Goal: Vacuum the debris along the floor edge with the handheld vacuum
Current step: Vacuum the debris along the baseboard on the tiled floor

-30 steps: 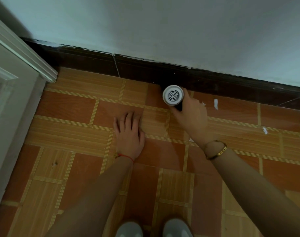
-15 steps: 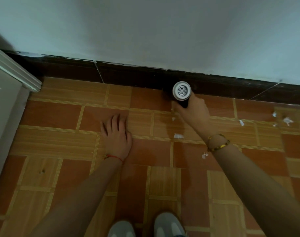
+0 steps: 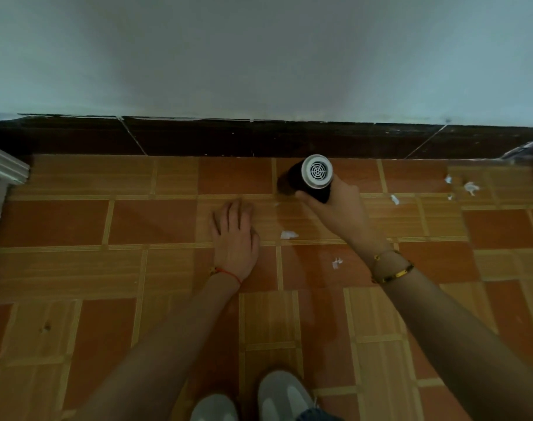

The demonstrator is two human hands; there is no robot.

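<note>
Right hand point(image 3: 338, 208) wraps round handheld vacuum point(image 3: 312, 177), nose down on floor point(image 3: 137, 268) by dark baseboard point(image 3: 198, 138). Left hand point(image 3: 236, 238) flat on floor, fingers straight, holds nothing. Job not finished: paper scraps point(image 3: 288, 235) between hands, more scraps point(image 3: 471, 188) past right hand near wall. Floor past left hand looks clean.
</note>
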